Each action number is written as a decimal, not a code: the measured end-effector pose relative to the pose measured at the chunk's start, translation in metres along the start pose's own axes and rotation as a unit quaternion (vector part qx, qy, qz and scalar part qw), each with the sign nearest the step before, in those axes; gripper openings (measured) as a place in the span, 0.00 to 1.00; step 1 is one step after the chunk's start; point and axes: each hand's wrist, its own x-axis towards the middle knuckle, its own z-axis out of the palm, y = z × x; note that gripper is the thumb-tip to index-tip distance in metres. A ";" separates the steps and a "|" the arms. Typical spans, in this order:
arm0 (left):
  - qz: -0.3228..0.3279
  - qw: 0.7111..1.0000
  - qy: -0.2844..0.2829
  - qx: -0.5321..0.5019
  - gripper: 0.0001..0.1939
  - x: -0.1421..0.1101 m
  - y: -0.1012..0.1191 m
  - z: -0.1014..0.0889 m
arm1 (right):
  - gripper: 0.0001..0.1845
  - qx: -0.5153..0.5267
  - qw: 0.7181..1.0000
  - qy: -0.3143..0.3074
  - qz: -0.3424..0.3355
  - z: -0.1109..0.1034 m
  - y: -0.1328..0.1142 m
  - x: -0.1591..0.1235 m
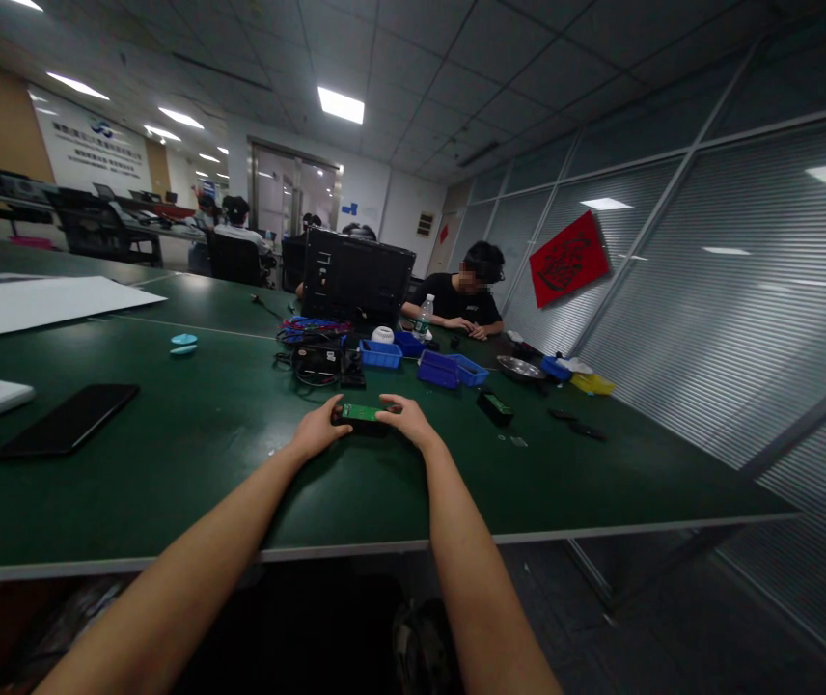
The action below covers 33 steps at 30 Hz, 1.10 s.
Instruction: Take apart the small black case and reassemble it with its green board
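Note:
A green circuit board [360,413] in a dark case lies between my two hands, low over the green table. My left hand [320,428] grips its left end, with the thumb at the near side and the fingers at the far side. At the right end, my right hand [404,420] grips it in the same way. A second black case with a green board [495,406] rests on the table to the right. Beyond my hands are a black power adapter [316,364] with cables and a blue bin [381,354].
The green table [225,492] carries a black phone [69,420] at left and a light-blue oval object [183,344]. Farther back stand a monitor [356,275], a water bottle [425,317], more blue bins [439,370] and a metal bowl [519,369]. A person [460,299] sits across the table.

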 end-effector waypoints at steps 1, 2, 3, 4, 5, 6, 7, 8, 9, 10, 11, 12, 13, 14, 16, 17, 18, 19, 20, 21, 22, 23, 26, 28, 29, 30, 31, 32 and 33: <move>0.002 1.000 0.001 -0.004 0.38 0.000 -0.001 0.000 | 0.28 0.008 1.000 0.013 0.004 -0.001 0.002 0.000; 0.004 1.000 0.003 -0.006 0.38 0.001 -0.002 0.001 | 0.29 0.013 1.000 0.027 0.005 -0.002 0.003 0.000; 0.006 1.000 0.004 -0.007 0.38 0.001 -0.003 0.002 | 0.29 0.014 0.999 0.036 0.004 -0.003 0.004 0.000; 0.010 1.000 0.004 -0.008 0.38 0.002 -0.004 0.003 | 0.30 0.009 0.999 0.033 0.004 -0.003 0.004 -0.001; 0.014 1.000 0.004 -0.009 0.38 0.002 -0.005 0.003 | 0.31 -0.001 1.000 0.018 0.005 -0.001 0.004 -0.001; 0.018 1.000 0.003 -0.010 0.38 0.003 -0.006 0.004 | 0.32 -0.016 1.000 -0.004 0.007 0.001 0.004 -0.002; 0.022 1.000 0.004 -0.013 0.37 0.003 -0.007 0.004 | 0.33 -0.036 0.999 -0.028 0.007 0.003 0.004 -0.002; 0.028 0.999 0.006 -0.020 0.36 0.004 -0.008 0.005 | 0.33 -0.061 0.997 -0.047 0.009 0.006 0.004 -0.002; 0.033 0.999 0.010 -0.030 0.35 0.004 -0.009 0.005 | 0.32 -0.087 0.995 -0.057 0.013 0.008 0.004 -0.002; 0.036 0.998 0.014 -0.042 0.34 0.004 -0.010 0.005 | 0.30 -0.110 0.992 -0.056 0.018 0.009 0.004 -0.001; 0.038 0.998 0.019 -0.055 0.34 0.004 -0.010 0.004 | 0.28 -0.130 0.990 -0.042 0.025 0.008 0.006 0.000; 0.037 0.997 0.024 -0.067 0.33 0.004 -0.010 0.004 | 0.26 -0.147 0.988 -0.016 0.040 0.006 0.008 0.001; 0.032 0.996 0.028 -0.075 0.32 0.003 -0.009 0.003 | 0.25 -0.159 0.985 0.020 0.057 0.001 0.012 0.002; 0.026 0.996 0.032 -0.079 0.32 0.003 -0.009 0.002 | 0.25 -0.172 0.980 0.065 0.080 -0.005 0.016 0.002; 0.015 0.996 0.036 -0.081 0.30 0.002 -0.007 0.001 | 0.26 -0.219 0.950 0.158 0.155 -0.021 0.027 0.001; 0.012 0.996 0.038 -0.082 0.29 0.001 -0.007 0.001 | 0.27 -0.240 0.933 0.189 0.190 -0.030 0.032 -0.001; 0.012 0.996 0.039 -0.082 0.28 0.001 -0.006 0.000 | 0.27 -0.255 0.918 0.210 0.221 -0.038 0.037 -0.002; 0.012 0.996 0.038 -0.083 0.27 0.000 -0.006 0.000 | 0.27 -0.266 0.905 0.223 0.246 -0.046 0.041 -0.004; 0.014 0.996 0.036 -0.084 0.27 0.000 -0.005 0.000 | 0.27 -0.275 0.895 0.233 0.262 -0.052 0.044 -0.006; 0.016 0.996 0.033 -0.084 0.26 0.000 -0.005 0.000 | 0.28 -0.281 0.888 0.242 0.271 -0.056 0.046 -0.007; 0.018 0.996 0.030 -0.083 0.25 0.000 -0.006 0.000 | 0.30 -0.282 0.884 0.251 0.277 -0.059 0.048 -0.008; 0.020 0.996 0.027 -0.081 0.25 0.000 -0.006 0.000 | 0.31 -0.279 0.881 0.260 0.281 -0.060 0.049 -0.008; 0.025 0.997 0.029 -0.073 0.24 0.001 -0.007 0.000 | 0.31 -0.269 0.874 0.280 0.292 -0.059 0.049 -0.007; 0.025 0.997 0.033 -0.069 0.24 0.002 -0.007 0.001 | 0.27 -0.271 0.872 0.278 0.298 -0.058 0.049 -0.006; 0.024 0.997 0.033 -0.067 0.24 0.002 -0.007 0.001 | 0.25 -0.273 0.873 0.274 0.299 -0.057 0.049 -0.005; 0.021 0.997 0.033 -0.066 0.24 0.002 -0.007 0.001 | 0.24 -0.274 0.874 0.271 0.296 -0.056 0.049 -0.005; 0.019 0.997 0.031 -0.065 0.24 0.002 -0.006 0.001 | 0.22 -0.273 0.876 0.269 0.292 -0.056 0.049 -0.004; 0.017 0.997 0.030 -0.064 0.24 0.001 -0.006 0.001 | 0.22 -0.271 0.879 0.268 0.286 -0.056 0.048 -0.004; 0.016 0.997 0.030 -0.065 0.24 0.001 -0.006 0.001 | 0.21 -0.269 0.882 0.268 0.278 -0.056 0.047 -0.003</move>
